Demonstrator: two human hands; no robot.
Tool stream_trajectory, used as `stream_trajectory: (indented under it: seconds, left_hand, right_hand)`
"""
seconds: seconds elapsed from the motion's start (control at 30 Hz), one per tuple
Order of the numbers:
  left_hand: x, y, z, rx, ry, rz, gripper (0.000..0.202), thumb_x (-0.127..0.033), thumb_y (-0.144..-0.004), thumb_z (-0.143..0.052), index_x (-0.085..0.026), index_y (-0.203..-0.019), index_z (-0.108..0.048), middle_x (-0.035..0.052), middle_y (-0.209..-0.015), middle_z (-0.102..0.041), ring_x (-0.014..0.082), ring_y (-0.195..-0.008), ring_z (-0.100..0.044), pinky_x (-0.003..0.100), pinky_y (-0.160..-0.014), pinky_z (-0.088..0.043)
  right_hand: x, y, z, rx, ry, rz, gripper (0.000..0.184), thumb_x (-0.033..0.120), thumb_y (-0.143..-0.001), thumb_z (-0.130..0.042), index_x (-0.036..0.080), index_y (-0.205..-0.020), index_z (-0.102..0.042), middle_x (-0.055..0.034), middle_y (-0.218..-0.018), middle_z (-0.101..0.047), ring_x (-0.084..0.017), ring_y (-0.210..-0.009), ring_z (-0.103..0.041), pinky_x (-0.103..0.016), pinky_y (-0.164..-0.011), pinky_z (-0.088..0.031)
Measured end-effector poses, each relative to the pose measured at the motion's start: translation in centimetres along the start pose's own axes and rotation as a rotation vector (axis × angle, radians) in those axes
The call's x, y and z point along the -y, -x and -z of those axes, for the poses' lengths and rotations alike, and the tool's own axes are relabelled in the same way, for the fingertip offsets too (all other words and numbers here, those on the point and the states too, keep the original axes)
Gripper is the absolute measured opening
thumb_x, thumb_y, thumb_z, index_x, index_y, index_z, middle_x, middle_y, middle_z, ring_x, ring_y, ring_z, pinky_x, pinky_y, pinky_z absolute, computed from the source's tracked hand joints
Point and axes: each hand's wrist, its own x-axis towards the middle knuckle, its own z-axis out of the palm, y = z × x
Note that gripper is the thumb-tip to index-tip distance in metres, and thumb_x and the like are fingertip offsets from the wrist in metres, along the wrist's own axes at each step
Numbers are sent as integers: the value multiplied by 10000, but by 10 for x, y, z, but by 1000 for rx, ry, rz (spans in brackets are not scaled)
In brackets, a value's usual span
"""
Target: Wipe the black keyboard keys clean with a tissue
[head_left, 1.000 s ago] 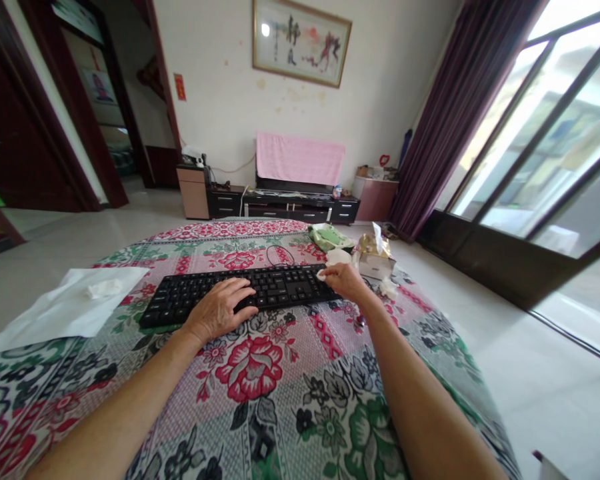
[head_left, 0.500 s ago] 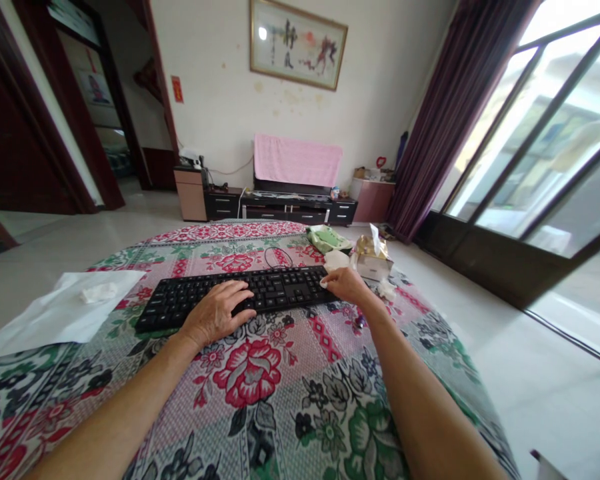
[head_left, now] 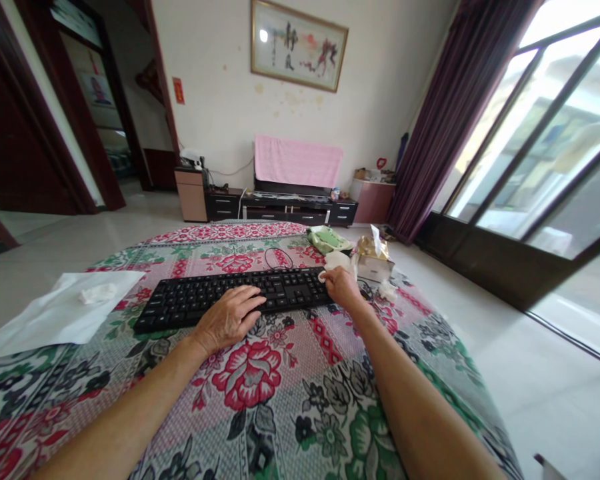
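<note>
A black keyboard [head_left: 200,297] lies across the flowered tablecloth [head_left: 290,373]. My left hand [head_left: 233,315] rests on its lower middle edge, fingers stretched out flat over the keys, holding nothing. At the keyboard's right end, my right hand [head_left: 342,287] is closed in a pinch. A small white wad of tissue [head_left: 322,276] pokes out between its thumb and fingers, close to the number keys. Most of the wad is hidden by the fingers. Just behind that hand lies a pale crumpled sheet [head_left: 337,261].
A tissue box [head_left: 375,267] and a green packet [head_left: 327,240] stand beyond my right hand, with crumpled tissue [head_left: 387,291] nearby. At left lies a white sheet [head_left: 55,313] bearing a tissue wad [head_left: 98,293]. The keyboard's cable [head_left: 279,257] loops behind it.
My left hand has slid a little to the right along the keyboard. My right hand, still pinching the tissue, has shifted slightly at the keyboard's right end, the wad now a bit farther back.
</note>
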Motion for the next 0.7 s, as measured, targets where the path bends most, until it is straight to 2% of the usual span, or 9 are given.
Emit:
stream_trajectory:
  seconds: [0.13, 0.2, 0.4, 0.47, 0.57, 0.7]
  left_hand:
    - [1, 1, 0, -8, 25, 18, 313, -255, -889, -488, -188, -1147, -652, 99, -1224, -630, 236, -1159, -552, 443, -1019, -445]
    - [1, 1, 0, -14, 24, 13, 308, -253, -883, -498, -185, -1137, -656, 99, -1215, -634, 235, -1149, -557, 443, -1018, -444]
    - [-3, -20, 2, -43, -7, 16, 250, -306, -870, -536, -157, -986, -699, 107, -1059, -677, 228, -991, -605, 420, -919, -498]
    - [-3, -31, 0, -39, -16, -1, 271, -342, -866, -547, -156, -989, -700, 112, -1058, -673, 231, -989, -600, 415, -909, -500]
    - [-4, -44, -7, -20, -38, -26, 350, -401, -862, -550, -164, -1084, -679, 124, -1164, -642, 253, -1084, -573, 446, -978, -457]
    - [-5, -45, -18, 12, -39, -13, 403, -463, -870, -520, -177, -1109, -676, 129, -1222, -620, 267, -1131, -550, 469, -998, -438]
  right_hand:
    - [-6, -4, 9, 81, -24, -71, 333, 164, -766, -499, 184, -966, -764, -111, -932, -715, -246, -875, -644, -300, -792, -459]
    - [-10, -7, 12, 79, -42, -106, 311, 185, -758, -516, 193, -932, -773, -96, -853, -729, -244, -830, -652, -296, -760, -466]
    - [-16, -9, 1, -122, -35, -70, 349, 185, -813, -464, 205, -1019, -744, -86, -1023, -699, -213, -947, -627, -288, -860, -446]
    - [-15, -8, -5, -117, -17, -44, 344, 180, -822, -461, 198, -1022, -741, -90, -1021, -686, -204, -962, -614, -281, -882, -435]
    - [-13, -7, -8, -74, 10, -20, 344, 163, -821, -462, 196, -1020, -741, -88, -1006, -679, -198, -964, -604, -274, -891, -426]
    - [-11, -6, -6, -36, 28, -23, 359, 147, -814, -460, 176, -1041, -736, -107, -1020, -683, -210, -989, -606, -285, -910, -423]
